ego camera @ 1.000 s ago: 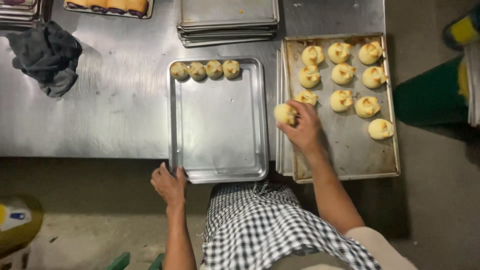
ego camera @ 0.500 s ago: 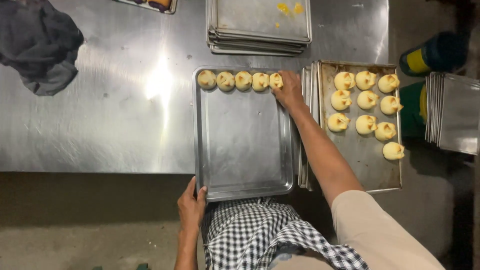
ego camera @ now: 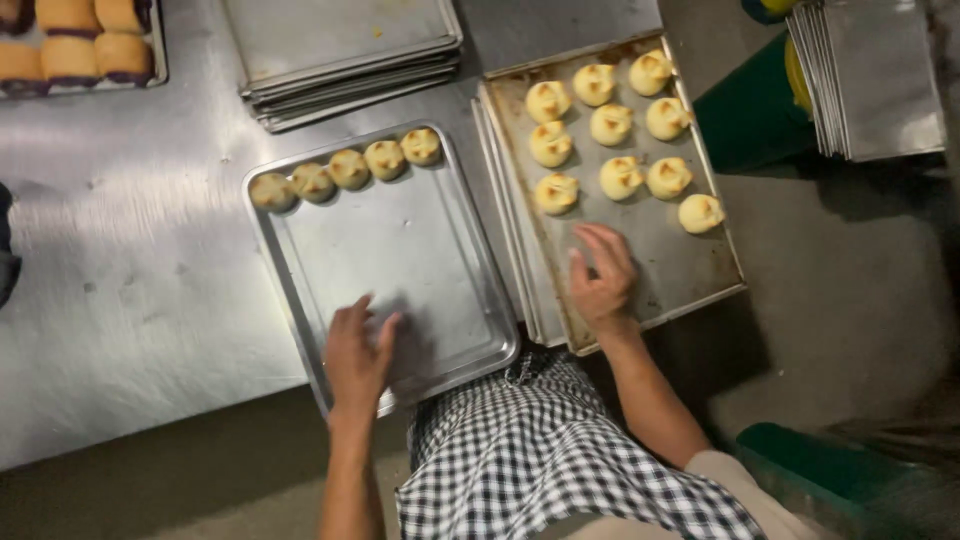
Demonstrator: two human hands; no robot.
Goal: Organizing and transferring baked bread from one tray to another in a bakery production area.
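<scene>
While the steel bench [ego camera: 130,290] throws back a dull glare, a person in a checked apron [ego camera: 560,460] stands at its near edge over two baking trays. The left hand [ego camera: 357,352] lies flat, fingers spread, on the bare floor of the nearer tray [ego camera: 400,250], holding nothing. Five dough balls [ego camera: 349,168] line that tray's far rim, at twelve o'clock from the hand. The right hand [ego camera: 600,275] hovers open, fingers loosely curled, over the bare end of the second tray [ego camera: 670,260] at three o'clock, holding nothing; the nine glazed buns [ego camera: 620,130] on it sit at twelve o'clock from the hand. A stack of empty trays [ego camera: 345,50] rests at the bench's far side, more buns in purple cups [ego camera: 70,40] at ten o'clock, another stack of pans [ego camera: 870,75] at two o'clock above the dim floor. Half a second earlier the right hand was at the row's end and the left gripped the tray's near rim; both have since shifted.
</scene>
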